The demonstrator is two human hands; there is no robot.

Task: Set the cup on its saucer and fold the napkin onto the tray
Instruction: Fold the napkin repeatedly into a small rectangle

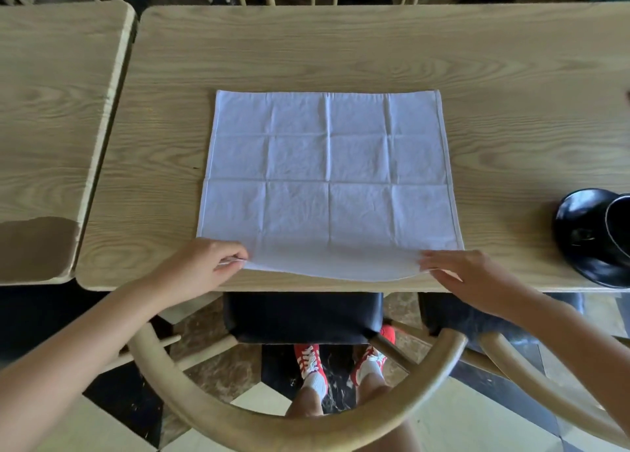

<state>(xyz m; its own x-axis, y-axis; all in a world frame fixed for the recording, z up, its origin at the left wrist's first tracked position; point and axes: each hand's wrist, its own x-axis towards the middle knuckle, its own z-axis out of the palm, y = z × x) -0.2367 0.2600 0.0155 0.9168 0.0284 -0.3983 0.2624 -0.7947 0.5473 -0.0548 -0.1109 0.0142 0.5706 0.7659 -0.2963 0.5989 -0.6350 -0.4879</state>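
A white cloth napkin (327, 178) lies spread flat on the wooden table (341, 52), creased into squares. Its near edge is lifted a little off the table. My left hand (201, 267) pinches the near left corner. My right hand (467, 274) holds the near right corner with fingers on top of the cloth. A black cup (618, 226) stands on a black saucer (579, 236) at the right edge of the view, partly cut off. No tray is in view.
A second wooden table (51, 110) adjoins on the left. A chair with a black seat (303, 318) and a curved wooden back (293, 424) stands between me and the table. Another chair (531, 369) is at the right. More chairs stand behind the table.
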